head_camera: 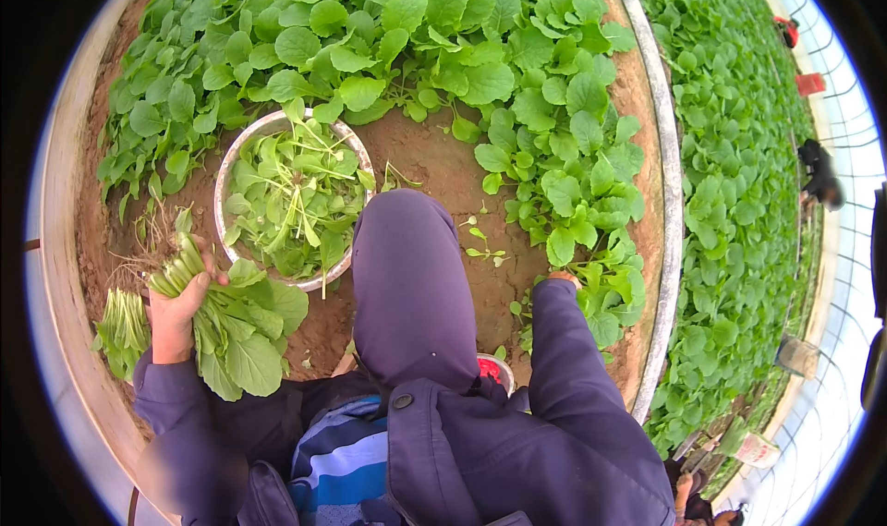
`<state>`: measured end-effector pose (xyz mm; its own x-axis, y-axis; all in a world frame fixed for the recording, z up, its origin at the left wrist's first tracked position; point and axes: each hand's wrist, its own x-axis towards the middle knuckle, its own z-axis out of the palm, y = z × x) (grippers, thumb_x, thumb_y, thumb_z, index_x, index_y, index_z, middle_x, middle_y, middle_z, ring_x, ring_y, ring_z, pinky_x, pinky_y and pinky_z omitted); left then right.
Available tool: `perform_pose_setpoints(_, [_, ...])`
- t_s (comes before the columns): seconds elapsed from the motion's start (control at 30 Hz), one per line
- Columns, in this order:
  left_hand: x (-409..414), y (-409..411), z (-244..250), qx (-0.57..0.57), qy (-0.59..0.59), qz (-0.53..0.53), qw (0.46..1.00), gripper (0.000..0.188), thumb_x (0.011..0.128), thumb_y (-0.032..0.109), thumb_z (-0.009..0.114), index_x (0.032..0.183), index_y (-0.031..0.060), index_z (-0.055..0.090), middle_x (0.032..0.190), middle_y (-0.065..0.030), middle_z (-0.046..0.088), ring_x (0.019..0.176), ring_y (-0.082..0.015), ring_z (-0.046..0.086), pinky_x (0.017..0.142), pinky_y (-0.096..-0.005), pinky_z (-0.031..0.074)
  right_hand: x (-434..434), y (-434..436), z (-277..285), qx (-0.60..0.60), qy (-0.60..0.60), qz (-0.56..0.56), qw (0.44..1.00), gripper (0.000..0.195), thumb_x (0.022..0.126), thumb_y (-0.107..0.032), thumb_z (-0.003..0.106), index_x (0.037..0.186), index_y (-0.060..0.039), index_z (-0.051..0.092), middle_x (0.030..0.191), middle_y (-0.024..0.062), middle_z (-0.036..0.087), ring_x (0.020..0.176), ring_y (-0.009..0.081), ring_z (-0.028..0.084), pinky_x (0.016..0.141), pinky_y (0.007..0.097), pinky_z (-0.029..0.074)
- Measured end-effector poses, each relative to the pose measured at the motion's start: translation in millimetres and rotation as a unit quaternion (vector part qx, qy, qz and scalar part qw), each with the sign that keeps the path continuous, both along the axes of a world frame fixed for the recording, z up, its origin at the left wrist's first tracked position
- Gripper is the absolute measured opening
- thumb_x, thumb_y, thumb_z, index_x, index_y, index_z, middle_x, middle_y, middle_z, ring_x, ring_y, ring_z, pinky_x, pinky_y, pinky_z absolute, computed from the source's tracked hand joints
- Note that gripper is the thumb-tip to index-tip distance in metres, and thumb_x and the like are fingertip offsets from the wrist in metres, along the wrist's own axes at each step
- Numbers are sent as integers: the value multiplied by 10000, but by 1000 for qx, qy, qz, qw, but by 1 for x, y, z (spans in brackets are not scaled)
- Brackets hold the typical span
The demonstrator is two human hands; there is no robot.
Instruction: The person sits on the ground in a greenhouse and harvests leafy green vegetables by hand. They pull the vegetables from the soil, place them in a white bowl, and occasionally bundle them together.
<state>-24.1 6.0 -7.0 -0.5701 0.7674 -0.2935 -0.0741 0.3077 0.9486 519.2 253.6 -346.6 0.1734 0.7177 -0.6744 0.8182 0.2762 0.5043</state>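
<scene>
My left hand [181, 301] is closed around a bunch of leafy greens [253, 339], with pale green stems and thin roots pointing up and to the left. Another bundle of greens [123, 328] lies on the ground just beyond that wrist. A round basin [219, 200] with a worn pale rim holds loose leaves and uprooted plants, left of my raised knee. My right hand [567, 278] reaches in at the base of leafy plants [604, 294] on the right side of the bed; leaves and the sleeve hide most of its fingers.
Dense greens [416, 20] grow across the top and right. A pale curved pipe or edging [662, 145] separates a second planted bed [734, 214]. A small bowl with something red [490, 369] is by my knee. Other people [819, 173] and containers [797, 356] stand along the far right.
</scene>
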Motion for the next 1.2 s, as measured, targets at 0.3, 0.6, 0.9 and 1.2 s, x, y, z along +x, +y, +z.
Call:
perform_pose_setpoints(0.3, [14,5,15,15,4,-39,999,449,797,115,669,1204,-6,525,914,-83,620,804,-188,616,749,-323,515,-70,-22,70,90,268,2,959,361,800,-338,662,1069,-97,674,944,126,702,913,306,676,806,420,536])
perform_pose_setpoints(0.6, [14,15,21,58,-7,-26,998,398,772,71,727,1130,-12,575,864,-41,639,743,-135,626,697,-286,517,-203,25,104,178,719,-1,672,382,776,-182,720,1086,20,621,962,140,695,899,223,668,820,330,511])
perform_pose_setpoints(0.9, [11,4,24,133,-32,28,990,424,725,31,767,1094,31,558,901,-12,628,804,-97,606,753,-276,512,-355,4,299,59,895,29,442,297,772,-114,739,1009,27,630,881,64,668,731,136,621,690,283,511])
perform_pose_setpoints(1.2, [11,-14,30,202,-44,44,977,427,758,62,755,1132,-36,572,1058,-53,643,924,-93,594,833,-272,497,-409,-42,323,-30,922,10,385,420,847,-106,666,1199,66,513,918,106,646,727,150,623,667,285,509])
